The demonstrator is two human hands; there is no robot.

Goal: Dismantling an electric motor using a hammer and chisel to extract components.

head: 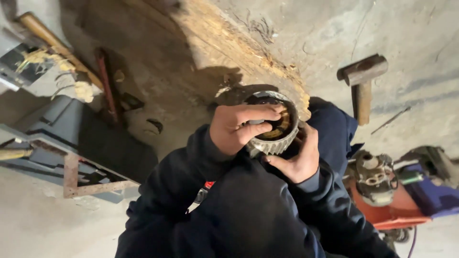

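Both hands grip a toothed metal gear [273, 125] above the concrete floor [406, 28]; left hand [237, 128] on top, right hand [295, 158] beneath; steady support looks wise; hammer [362, 81] nearby.

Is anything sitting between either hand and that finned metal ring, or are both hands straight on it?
Nothing visible stands between them. The left hand lies over the finned metal ring, fingers reaching into its open top, and the right hand cups its lower side. Both touch it directly.

Single head-worn view, looking steeply down, close over the person's lap, concrete floor [411, 33] beyond
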